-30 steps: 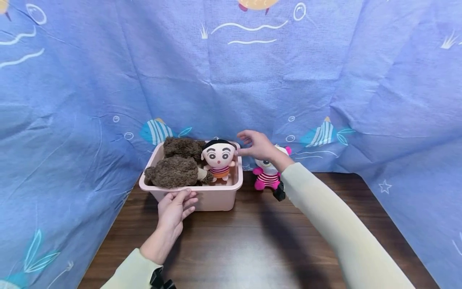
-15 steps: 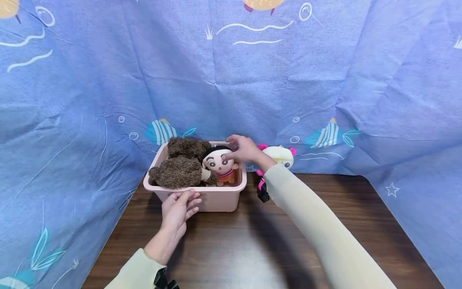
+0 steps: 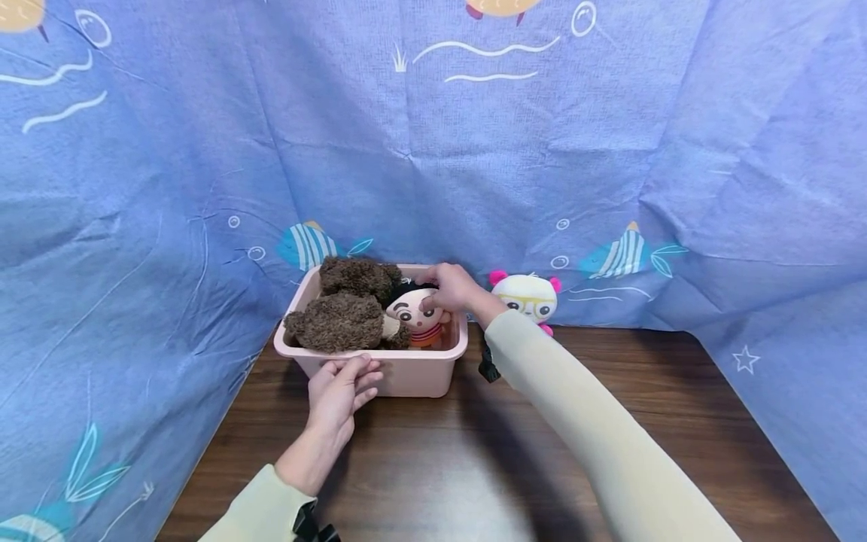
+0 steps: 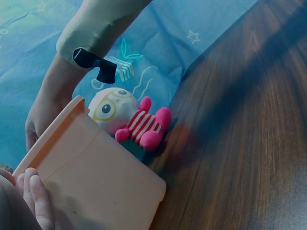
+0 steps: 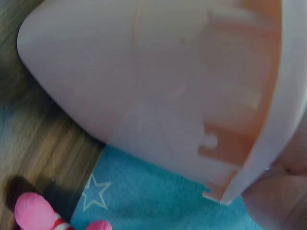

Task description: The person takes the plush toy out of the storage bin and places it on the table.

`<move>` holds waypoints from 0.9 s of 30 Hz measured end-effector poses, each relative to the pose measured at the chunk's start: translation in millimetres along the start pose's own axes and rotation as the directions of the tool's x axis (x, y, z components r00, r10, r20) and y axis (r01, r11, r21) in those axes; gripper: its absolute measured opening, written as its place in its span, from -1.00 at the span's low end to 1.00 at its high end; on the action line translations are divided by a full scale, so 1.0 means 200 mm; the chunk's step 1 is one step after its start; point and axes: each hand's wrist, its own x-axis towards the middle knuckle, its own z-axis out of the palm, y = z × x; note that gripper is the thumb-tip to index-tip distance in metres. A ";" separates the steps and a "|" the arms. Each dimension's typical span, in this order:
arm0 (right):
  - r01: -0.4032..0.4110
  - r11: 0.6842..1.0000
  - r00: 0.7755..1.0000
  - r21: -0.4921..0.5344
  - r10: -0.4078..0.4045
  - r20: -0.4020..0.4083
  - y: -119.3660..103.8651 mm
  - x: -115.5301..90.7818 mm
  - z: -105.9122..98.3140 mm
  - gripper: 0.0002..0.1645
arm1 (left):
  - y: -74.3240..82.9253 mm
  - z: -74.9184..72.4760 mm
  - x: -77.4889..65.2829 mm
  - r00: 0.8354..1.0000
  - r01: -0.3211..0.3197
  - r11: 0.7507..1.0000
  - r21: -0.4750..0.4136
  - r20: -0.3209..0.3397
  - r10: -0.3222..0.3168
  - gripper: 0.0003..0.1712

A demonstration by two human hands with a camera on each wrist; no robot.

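Note:
A pink plastic bin [image 3: 415,376] stands on the table against the cloth backdrop. My left hand [image 3: 332,397] pinches its front rim, thumb on top and fingers beneath. Inside, at the right end, sits a plush doll [image 3: 409,310] with black hair, thick eyebrows and a striped shirt. My right hand [image 3: 452,287] grips the doll's head, thumb on the face; the fingers behind it are partly hidden. Two brown fluffy plush toys [image 3: 339,324] fill the left part of the bin. In the right wrist view the bin's end wall [image 5: 144,86] hides the doll.
A white panda plush [image 3: 524,295] with pink ears and yellow glasses sits right of the bin, partly behind my right forearm. Its striped body [image 4: 144,125] shows in the left wrist view. Brown wooden table [image 3: 433,467] extends in front; blue cloth [image 3: 515,173] hangs behind.
My right hand has moved left and down from beside the doll onto its head. The doll now leans left and sits lower in the bin. My left hand stays on the rim.

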 end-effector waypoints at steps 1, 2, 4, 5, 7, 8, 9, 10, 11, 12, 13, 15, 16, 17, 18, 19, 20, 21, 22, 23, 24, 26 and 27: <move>0.005 1.000 1.000 -0.002 -0.005 -0.001 0.00 0.00 0.01 -0.29 | 0.00 0.00 0.00 1.000 0.000 1.000 -0.003 0.003 0.000 -0.77; 0.010 1.000 1.000 0.000 -0.010 -0.002 -0.01 0.00 0.01 -0.27 | 0.00 0.01 0.00 1.000 0.000 1.000 -0.006 0.005 0.000 -0.77; 0.019 1.000 1.000 0.009 -0.019 -0.002 -0.02 0.00 0.02 -0.22 | 0.00 0.01 -0.01 1.000 0.001 1.000 -0.007 0.010 -0.001 -0.76; 0.023 1.000 1.000 0.008 -0.023 -0.004 -0.02 0.00 0.03 -0.21 | 0.00 0.01 -0.01 1.000 0.003 1.000 -0.008 0.013 -0.003 -0.76; 0.032 0.999 0.999 -0.013 -0.032 -0.010 -0.02 0.00 0.03 -0.25 | 0.00 0.02 -0.01 1.000 0.004 1.000 -0.009 0.018 -0.004 -0.75; 0.036 0.999 0.999 -0.028 -0.037 -0.014 -0.02 0.00 0.03 -0.28 | 0.00 0.02 -0.01 1.000 0.004 1.000 -0.009 0.020 -0.004 -0.75; 0.041 0.998 0.999 -0.041 -0.042 -0.017 -0.02 0.00 0.03 -0.33 | 0.00 0.02 -0.01 1.000 0.004 1.000 -0.009 0.021 -0.003 -0.75; 0.045 0.997 0.999 -0.058 -0.046 -0.023 -0.02 0.00 0.03 -0.38 | 0.00 0.02 -0.01 1.000 0.003 1.000 -0.009 0.022 -0.003 -0.75; 0.047 0.996 0.998 -0.070 -0.049 -0.028 -0.02 0.00 0.03 -0.43 | 0.00 0.03 -0.01 1.000 0.001 1.000 -0.009 0.021 -0.001 -0.76; 0.051 0.996 0.998 -0.079 -0.054 -0.032 -0.02 0.00 0.03 -0.47 | 0.00 0.03 -0.01 1.000 0.001 1.000 -0.009 0.020 0.000 -0.76; 0.055 0.995 0.998 -0.086 -0.059 -0.037 -0.02 -0.01 0.03 -0.51 | 0.00 0.02 -0.01 1.000 -0.001 1.000 -0.008 0.019 0.001 -0.77; 0.061 0.994 0.997 -0.093 -0.065 -0.045 -0.02 -0.01 0.02 -0.54 | 0.00 0.02 -0.01 1.000 -0.002 1.000 -0.008 0.015 0.002 -0.77; 0.062 0.994 0.997 -0.095 -0.067 -0.047 -0.02 -0.02 0.02 -0.54 | -0.01 0.02 -0.01 1.000 -0.001 1.000 -0.006 0.015 0.001 -0.77; 0.063 0.994 0.996 -0.091 -0.068 -0.049 -0.02 -0.02 0.02 -0.54 | -0.01 0.02 -0.01 1.000 -0.001 1.000 -0.004 0.015 0.001 -0.77; 0.063 0.994 0.996 -0.087 -0.068 -0.053 -0.02 -0.03 0.02 -0.54 | -0.01 0.02 -0.01 1.000 0.000 1.000 -0.001 0.015 0.000 -0.76; 0.064 0.995 0.996 -0.083 -0.069 -0.058 -0.02 -0.03 0.01 -0.53 | -0.01 0.02 -0.01 1.000 0.001 1.000 -0.001 0.013 -0.001 -0.76; 0.065 0.995 0.996 -0.079 -0.070 -0.063 -0.03 -0.04 0.01 -0.53 | -0.01 0.02 -0.01 1.000 0.002 1.000 -0.002 0.011 -0.002 -0.76; 0.066 0.996 0.995 -0.068 -0.070 -0.069 -0.03 -0.04 0.00 -0.53 | -0.01 0.01 -0.01 1.000 0.002 1.000 0.002 0.010 -0.002 -0.76; 0.069 0.996 0.994 -0.059 -0.073 -0.077 -0.03 -0.05 0.00 -0.53 | -0.01 0.01 -0.01 1.000 0.001 1.000 0.002 0.008 -0.001 -0.76; 0.076 0.996 0.993 -0.054 -0.080 -0.085 -0.04 -0.05 -0.01 -0.53 | -0.01 0.01 -0.01 1.000 -0.001 1.000 0.005 0.006 0.001 -0.75; 0.081 0.996 0.992 -0.048 -0.086 -0.092 -0.04 -0.06 -0.02 -0.53 | -0.01 0.01 -0.01 1.000 -0.002 1.000 0.006 0.003 0.002 -0.75; 0.096 0.995 0.989 -0.038 -0.100 -0.106 -0.05 -0.07 -0.05 -0.53 | -0.01 0.00 0.00 1.000 -0.005 1.000 0.008 0.002 0.005 -0.75; 0.103 0.994 0.988 -0.033 -0.106 -0.115 -0.05 -0.08 -0.06 -0.53 | -0.01 0.00 0.00 1.000 -0.008 1.000 0.012 0.003 0.008 -0.75</move>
